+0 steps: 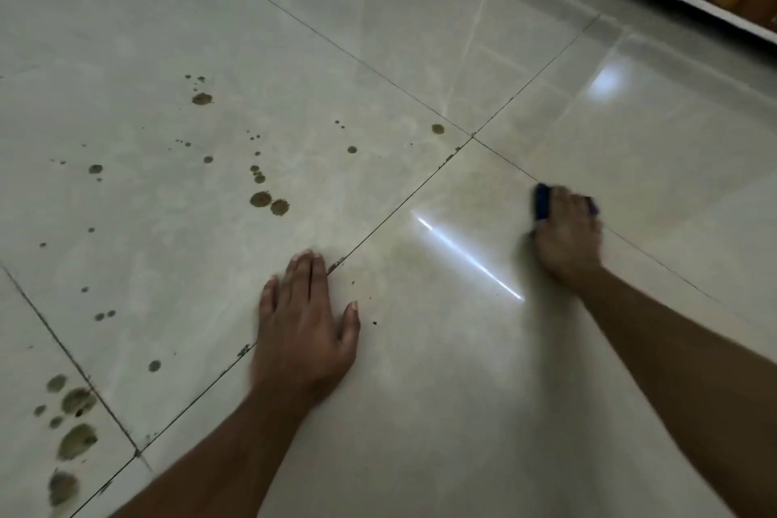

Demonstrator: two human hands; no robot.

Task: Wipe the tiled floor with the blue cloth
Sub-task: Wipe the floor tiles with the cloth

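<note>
Currently wiping, mid-stroke. Item 1, nearest: my left hand [305, 322], fingers straight, flat on the tiled floor [441, 412], bracing. Item 2: my right hand [565, 231], arm outstretched, pressing the blue cloth [543, 201] under its fingers. Item 3, far left of cloth: brown stains [269, 203], unwiped; next stroke should sweep there.

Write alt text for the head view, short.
A person's right hand presses a blue cloth on a glossy tiled floor, while the left hand rests flat for support. Brown spots dot the tiles to the left, not yet wiped.
</note>
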